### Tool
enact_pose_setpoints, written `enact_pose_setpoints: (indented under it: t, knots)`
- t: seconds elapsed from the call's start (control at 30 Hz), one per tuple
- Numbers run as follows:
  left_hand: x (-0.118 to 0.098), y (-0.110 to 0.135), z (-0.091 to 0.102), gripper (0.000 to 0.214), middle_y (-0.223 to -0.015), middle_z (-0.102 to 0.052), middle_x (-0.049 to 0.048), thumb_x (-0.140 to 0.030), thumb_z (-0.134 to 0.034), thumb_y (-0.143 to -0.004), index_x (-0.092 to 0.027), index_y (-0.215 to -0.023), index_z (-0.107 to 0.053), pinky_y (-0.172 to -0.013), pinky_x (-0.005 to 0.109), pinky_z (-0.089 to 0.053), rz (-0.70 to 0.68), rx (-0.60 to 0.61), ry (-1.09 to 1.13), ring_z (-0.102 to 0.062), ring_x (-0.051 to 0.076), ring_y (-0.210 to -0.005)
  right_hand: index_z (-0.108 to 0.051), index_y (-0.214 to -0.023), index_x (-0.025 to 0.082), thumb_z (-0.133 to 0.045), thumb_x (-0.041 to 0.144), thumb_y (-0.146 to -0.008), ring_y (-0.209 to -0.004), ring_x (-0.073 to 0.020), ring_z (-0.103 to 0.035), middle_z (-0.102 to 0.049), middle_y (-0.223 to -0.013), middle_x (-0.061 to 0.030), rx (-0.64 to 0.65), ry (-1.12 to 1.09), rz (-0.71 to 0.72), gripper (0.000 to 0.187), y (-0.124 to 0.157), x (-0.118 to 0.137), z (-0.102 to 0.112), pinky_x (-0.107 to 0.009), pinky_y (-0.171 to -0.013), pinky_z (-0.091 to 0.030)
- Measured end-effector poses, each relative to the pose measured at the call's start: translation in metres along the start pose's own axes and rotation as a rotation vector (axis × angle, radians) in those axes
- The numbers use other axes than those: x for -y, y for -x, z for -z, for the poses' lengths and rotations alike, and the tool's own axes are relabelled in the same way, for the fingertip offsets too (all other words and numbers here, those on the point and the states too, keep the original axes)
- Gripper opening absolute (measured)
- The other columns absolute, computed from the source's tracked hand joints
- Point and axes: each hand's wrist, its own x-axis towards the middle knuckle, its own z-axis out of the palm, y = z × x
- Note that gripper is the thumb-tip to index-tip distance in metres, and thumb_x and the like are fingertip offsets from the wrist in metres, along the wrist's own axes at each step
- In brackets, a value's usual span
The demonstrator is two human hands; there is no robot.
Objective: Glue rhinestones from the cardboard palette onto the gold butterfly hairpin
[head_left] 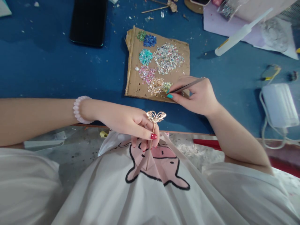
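Observation:
Between the thumb and fingers of my left hand is the thin stem of a gold butterfly hairpin, its openwork wings standing above the fingers near the table's front edge. My right hand is closed around dark metal tweezers, whose tips reach low over the cardboard. Whether the tips hold a gem is too small to tell. Close to them lie pale yellow-green gems and champagne gems. Farther up are pink, turquoise, blue, green and clear gems.
A black phone lies at the back left. To the right are a white glue bottle with a long nozzle, a purple sheet and a white power adapter with its cable. Small scraps dot the blue table.

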Motion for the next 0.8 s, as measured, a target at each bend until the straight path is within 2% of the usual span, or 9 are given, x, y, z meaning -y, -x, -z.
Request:
enact_pose_setpoints:
  t: [0.2, 0.47, 0.67, 0.8]
  knots:
    - [0.0019, -0.0001, 0.0002, 0.031, -0.119, -0.074, 0.0026, -0.032, -0.044, -0.106, -0.023, -0.114, -0.072, -0.078, 0.016, -0.056, -0.018, -0.001, -0.03, -0.071, 0.011, -0.094, -0.072, -0.09, 0.026, -0.062, 0.034, -0.095, -0.081, -0.0203, -0.071, -0.075, -0.088, -0.0044, 0.028, -0.008, -0.074, 0.014, 0.0008, 0.0018, 0.0006, -0.039, -0.077, -0.06]
    - [0.0008, 0.0009, 0.0002, 0.032, -0.115, -0.075, 0.0025, -0.033, -0.043, -0.107, -0.022, -0.115, -0.071, -0.076, 0.016, -0.055, -0.003, -0.001, -0.06, -0.07, 0.011, -0.09, -0.07, -0.09, 0.023, -0.063, 0.033, -0.095, -0.078, -0.0175, -0.07, -0.075, -0.087, -0.0035, 0.042, 0.029, 0.003, 0.013, -0.0006, -0.001, 0.0014, -0.035, -0.073, -0.061]
    - [0.0017, -0.0003, 0.0003, 0.031, -0.118, -0.074, 0.0023, -0.031, -0.042, -0.107, -0.022, -0.113, -0.072, -0.078, 0.015, -0.055, -0.024, -0.008, -0.047, -0.07, 0.012, -0.1, -0.069, -0.091, 0.027, -0.062, 0.032, -0.095, -0.079, -0.0186, -0.071, -0.075, -0.088, -0.0028, 0.075, 0.041, -0.05, 0.01, -0.0004, -0.0008, 0.0023, -0.037, -0.076, -0.062]
    - [0.0018, -0.0003, -0.0001, 0.031, -0.117, -0.074, 0.0021, -0.031, -0.042, -0.107, -0.022, -0.114, -0.071, -0.078, 0.015, -0.055, -0.022, -0.007, -0.035, -0.07, 0.012, -0.1, -0.07, -0.092, 0.024, -0.064, 0.028, -0.094, -0.078, -0.0167, -0.071, -0.075, -0.089, -0.003, 0.041, 0.025, 0.022, 0.008, -0.0003, -0.0008, 0.002, -0.034, -0.073, -0.061]
